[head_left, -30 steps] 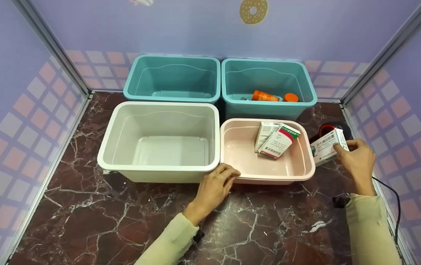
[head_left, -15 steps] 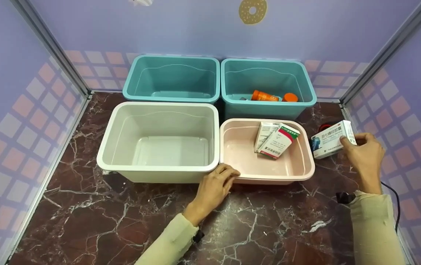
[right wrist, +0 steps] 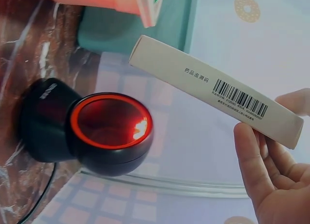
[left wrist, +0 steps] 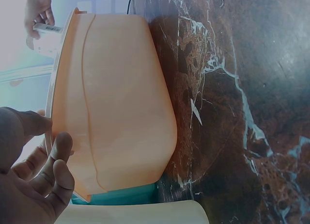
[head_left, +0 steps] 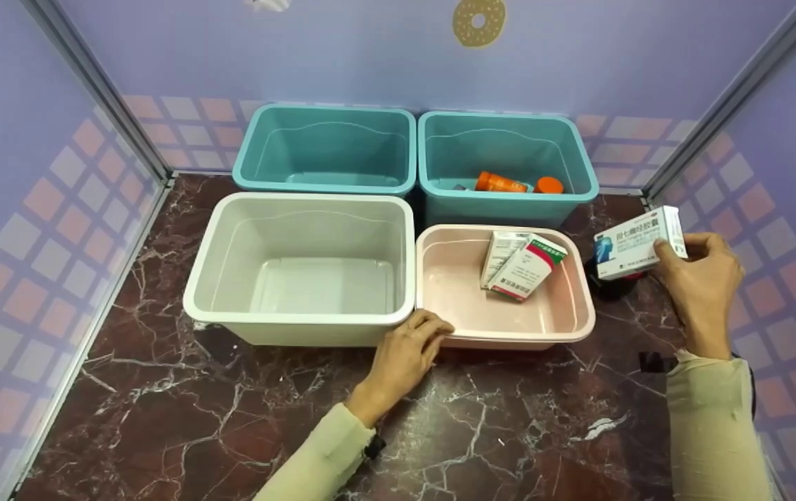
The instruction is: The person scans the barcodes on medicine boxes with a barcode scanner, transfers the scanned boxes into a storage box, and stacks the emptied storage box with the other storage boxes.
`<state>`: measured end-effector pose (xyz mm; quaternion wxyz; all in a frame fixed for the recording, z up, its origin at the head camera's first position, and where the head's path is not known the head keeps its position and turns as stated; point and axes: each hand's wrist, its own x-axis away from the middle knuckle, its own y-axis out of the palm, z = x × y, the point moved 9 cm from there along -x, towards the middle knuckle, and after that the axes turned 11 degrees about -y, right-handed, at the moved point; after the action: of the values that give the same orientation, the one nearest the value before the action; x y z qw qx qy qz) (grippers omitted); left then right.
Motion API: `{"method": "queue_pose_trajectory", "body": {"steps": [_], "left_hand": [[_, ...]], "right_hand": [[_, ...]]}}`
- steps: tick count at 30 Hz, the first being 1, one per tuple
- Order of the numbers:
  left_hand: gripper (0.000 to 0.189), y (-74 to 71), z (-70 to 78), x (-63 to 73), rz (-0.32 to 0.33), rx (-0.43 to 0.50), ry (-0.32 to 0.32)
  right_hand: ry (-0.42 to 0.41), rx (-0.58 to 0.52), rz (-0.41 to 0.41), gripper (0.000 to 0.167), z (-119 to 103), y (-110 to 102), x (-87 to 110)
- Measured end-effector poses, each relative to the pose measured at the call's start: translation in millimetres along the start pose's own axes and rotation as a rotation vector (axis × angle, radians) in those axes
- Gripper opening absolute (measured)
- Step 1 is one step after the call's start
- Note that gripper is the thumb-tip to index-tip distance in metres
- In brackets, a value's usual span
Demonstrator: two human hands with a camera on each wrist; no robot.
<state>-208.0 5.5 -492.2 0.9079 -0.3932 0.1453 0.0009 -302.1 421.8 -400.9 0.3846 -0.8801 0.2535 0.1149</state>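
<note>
My right hand (head_left: 707,285) pinches one end of a white medicine box (head_left: 638,243) with a blue picture, held up right of the pink bin. In the right wrist view a barcode shows on the narrow side of the medicine box (right wrist: 213,90). The box is apart from a black barcode scanner (right wrist: 114,132) with a lit red ring; in the head view the box mostly covers the scanner. With thumb and fingers my left hand (head_left: 401,355) grips the near left rim of the pink bin (head_left: 454,306). Inside that bin lie white medicine boxes, one with green and red ends (head_left: 530,268).
A white bin (head_left: 300,319) stands left of the pink one. Behind them are two teal bins, the left one (head_left: 325,188) and the right one (head_left: 509,202), which holds orange bottles (head_left: 501,182). Walls enclose the back and sides of the marble-patterned table (head_left: 231,417).
My right hand has lifted the medicine box up and to the right, away from the pink bin's side. The left hand stays at the rim.
</note>
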Motion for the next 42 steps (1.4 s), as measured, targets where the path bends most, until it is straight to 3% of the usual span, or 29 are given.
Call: {"method": "queue_pose_trajectory", "body": {"steps": [10,19,28,42], "left_hand": [[0.013,-0.4,0.5,-0.3,-0.007,-0.012,-0.004],[0.014,0.5,0.1,0.5,-0.011,-0.011,-0.013],[0.014,-1.4,1.5,0.6,0.009,-0.012,0.008],[0.015,0.1,-0.2,0.2,-0.015,-0.015,-0.013]], "right_hand": [[-0.001,-0.108,0.005,0.015,-23.7,2.4,-4.8],[0.004,-0.354,-0.035,0.014,-46.4,26.8,-6.2],[-0.021,-0.503,-0.066,0.015,-65.7,48.8,-7.7],[-0.098,-0.478,-0.074,0.014,-90.1,65.1,-6.7]]}}
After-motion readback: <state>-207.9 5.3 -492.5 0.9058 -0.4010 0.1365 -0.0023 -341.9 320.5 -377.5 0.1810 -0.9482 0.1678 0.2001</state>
